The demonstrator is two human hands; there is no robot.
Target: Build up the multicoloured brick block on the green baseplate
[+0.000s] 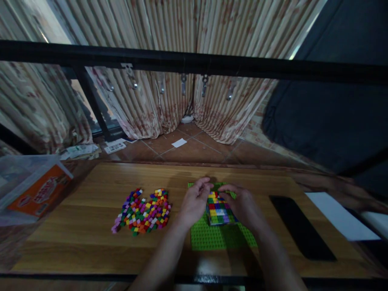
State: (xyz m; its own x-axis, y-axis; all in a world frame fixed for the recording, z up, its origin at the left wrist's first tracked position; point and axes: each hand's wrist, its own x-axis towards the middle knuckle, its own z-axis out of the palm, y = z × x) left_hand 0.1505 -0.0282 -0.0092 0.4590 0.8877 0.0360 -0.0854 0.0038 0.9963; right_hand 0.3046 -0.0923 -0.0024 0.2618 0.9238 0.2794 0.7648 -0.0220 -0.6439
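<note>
A block of small bricks in coloured rows (220, 211) sits on a green studded baseplate (209, 238) on the wooden table. My left hand (195, 202) is at the block's left far corner, its fingers bent and close together. From the right, my right hand (242, 204) reaches over the block's far right part with thumb and forefinger curled inward. Anything between the fingertips of either hand is too small or hidden to make out. The right hand covers part of the block.
Left of the baseplate lies a loose pile of multicoloured bricks (145, 212). A black flat slab (301, 226) and a white sheet (341, 214) are at the right. A clear plastic box (27, 161) with an orange label stands at the left. A dark rail (169, 60) crosses beyond the table.
</note>
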